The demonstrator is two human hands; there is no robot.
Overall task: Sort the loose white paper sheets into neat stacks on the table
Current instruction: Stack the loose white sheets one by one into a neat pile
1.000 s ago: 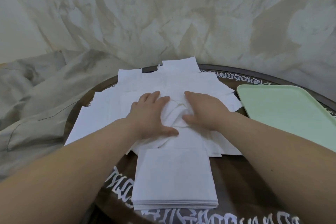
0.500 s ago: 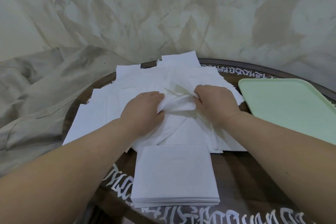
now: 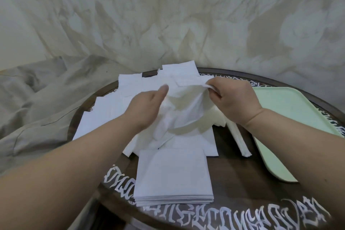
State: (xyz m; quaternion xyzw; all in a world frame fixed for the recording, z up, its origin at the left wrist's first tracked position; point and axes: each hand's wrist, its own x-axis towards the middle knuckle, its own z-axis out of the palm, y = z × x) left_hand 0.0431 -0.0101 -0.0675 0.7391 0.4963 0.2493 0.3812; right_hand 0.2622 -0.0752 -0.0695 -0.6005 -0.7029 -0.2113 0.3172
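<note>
Sheet: one limp white sheet (image 3: pixel 182 110) hangs lifted between both hands, above the loose pile (image 3: pixel 119 106) at the tabletop's middle.
Left hand: left hand (image 3: pixel 147 110) holds the sheet's left edge, thumb up; grip closed on it.
Right hand: right hand (image 3: pixel 235 99) pinches the sheet's top right corner; grip narrow and holding.
Change: a second ago both hands pressed flat on the pile; half a second ago they bunched the sheet; now it is raised clear and spread.
Meaning: by my judgement one sheet is separated and ready to be laid on a stack.
Stack: neat stack (image 3: pixel 173 177) sits near the front edge, touching the pile's front.
Folded strip: a narrow white piece (image 3: pixel 240 142) lies beside the tray (image 3: pixel 298 117), newly uncovered.
Tabletop: dark round tabletop (image 3: pixel 242 188) with white lettering.
Beyond: crumpled beige cloth (image 3: pixel 37 99) behind.
</note>
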